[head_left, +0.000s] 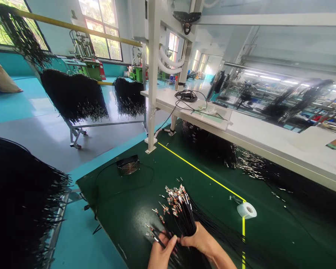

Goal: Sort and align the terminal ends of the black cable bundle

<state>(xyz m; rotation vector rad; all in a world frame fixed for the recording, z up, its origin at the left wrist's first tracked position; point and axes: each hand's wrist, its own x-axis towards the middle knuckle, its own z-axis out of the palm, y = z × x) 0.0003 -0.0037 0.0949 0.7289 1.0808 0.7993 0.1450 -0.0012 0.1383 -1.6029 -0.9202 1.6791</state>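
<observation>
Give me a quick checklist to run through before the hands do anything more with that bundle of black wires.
1. Right hand wrapped around the bundle of thin black wires with metal terminals: ok.
2. Left hand touching the few stray black wires beside the bundle: ok.
3. Terminal ends level with each other: not ok, several stick out and some wires lie loose.
4. White roll of tape near the right hand, on the dark green floor mat: ok.
5. Wires free of tangles behind the hands: cannot tell, that part is cut off.
6. Small round black fan apart from the bundle: ok.
</observation>
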